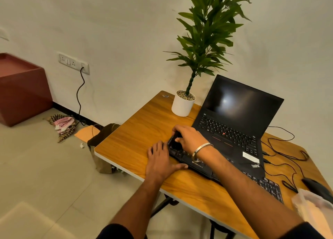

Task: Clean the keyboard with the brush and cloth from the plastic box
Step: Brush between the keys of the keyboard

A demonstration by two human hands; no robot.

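Observation:
A black keyboard lies slanted on the wooden table, in front of the laptop. My right hand is over the keyboard's left end, its fingers curled round a small dark thing pressed onto the keys. I cannot tell whether that thing is the brush or the cloth. My left hand lies flat on the table at the keyboard's left end, fingers straight, thumb against the front edge. A translucent plastic box stands at the table's near right corner.
An open black laptop stands right behind the keyboard. A white plant pot sits at the back of the table. A black mouse and loose cables lie at the right. A brown bag stands on the floor by the table's left edge.

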